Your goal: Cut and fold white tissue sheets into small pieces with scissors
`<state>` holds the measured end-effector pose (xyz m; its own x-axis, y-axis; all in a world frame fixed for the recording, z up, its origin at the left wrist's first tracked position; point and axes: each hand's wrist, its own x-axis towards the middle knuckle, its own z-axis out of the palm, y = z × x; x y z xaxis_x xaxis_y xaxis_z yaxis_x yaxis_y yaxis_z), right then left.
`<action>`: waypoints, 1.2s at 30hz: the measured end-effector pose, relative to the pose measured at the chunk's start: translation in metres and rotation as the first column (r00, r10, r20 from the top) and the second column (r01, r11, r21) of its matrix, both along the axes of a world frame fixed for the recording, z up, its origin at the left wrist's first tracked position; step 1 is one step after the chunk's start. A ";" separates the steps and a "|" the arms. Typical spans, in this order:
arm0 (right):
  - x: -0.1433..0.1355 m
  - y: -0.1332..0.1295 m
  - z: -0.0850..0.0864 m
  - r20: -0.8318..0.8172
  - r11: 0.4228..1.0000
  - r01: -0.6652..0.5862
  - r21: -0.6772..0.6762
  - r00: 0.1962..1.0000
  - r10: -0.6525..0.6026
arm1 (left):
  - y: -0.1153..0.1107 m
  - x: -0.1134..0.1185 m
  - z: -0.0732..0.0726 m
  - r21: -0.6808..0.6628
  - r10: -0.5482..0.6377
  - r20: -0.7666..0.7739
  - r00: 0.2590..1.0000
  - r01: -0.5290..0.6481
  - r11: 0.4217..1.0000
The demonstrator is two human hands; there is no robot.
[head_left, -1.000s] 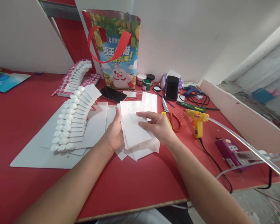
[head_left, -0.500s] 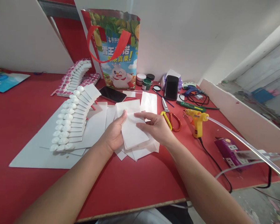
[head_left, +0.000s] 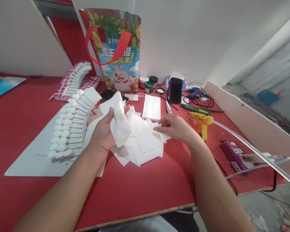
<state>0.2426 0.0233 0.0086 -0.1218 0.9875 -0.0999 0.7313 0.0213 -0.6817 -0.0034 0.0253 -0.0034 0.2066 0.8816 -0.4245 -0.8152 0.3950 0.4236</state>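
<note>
My left hand (head_left: 103,130) is wrapped round a small bunch of soft white tissue sheets (head_left: 120,124), raised and bent over the fingers. My right hand (head_left: 175,127) is to the right with thumb and fingers pinched at the edge of a square white sheet (head_left: 149,135). That sheet lies over a loose, fanned pile of white sheets (head_left: 141,156) on the red table. Behind the pile lies a folded white stack (head_left: 151,108). Scissors (head_left: 168,108) are partly hidden behind my right hand.
To the left, a curved row of white-tipped panels (head_left: 73,129) rests on a white board (head_left: 26,161). A printed bag (head_left: 120,54) and paint jars (head_left: 149,87) stand behind. On the right are a yellow glue gun (head_left: 201,122), a green-handled tool (head_left: 195,109) and a purple power strip (head_left: 235,156).
My left hand has moved left and lifted several sheets, now bunched in it. My right hand has parted from it, moving right to the loose pile. The view has shifted slightly.
</note>
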 end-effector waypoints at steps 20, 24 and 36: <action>0.000 -0.001 0.017 -0.827 0.948 0.311 0.066 0.549 -0.122 | -0.005 0.004 -0.008 0.025 -0.238 -0.015 0.971 0.238 0.971; -0.009 -0.003 0.013 -0.834 0.953 0.220 0.208 0.549 0.056 | -0.010 0.011 -0.018 0.076 -0.491 -0.009 0.871 0.490 0.868; -0.020 -0.019 0.009 -0.212 0.851 -0.431 0.302 0.840 0.500 | -0.007 0.012 -0.011 -0.032 -0.459 -0.024 0.888 0.458 0.888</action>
<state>0.2223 0.0044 0.0172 -0.5605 0.7954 0.2307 0.3795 0.4942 -0.7821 0.0086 0.0183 -0.0144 0.5721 0.6806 -0.4577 -0.5275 0.7326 0.4302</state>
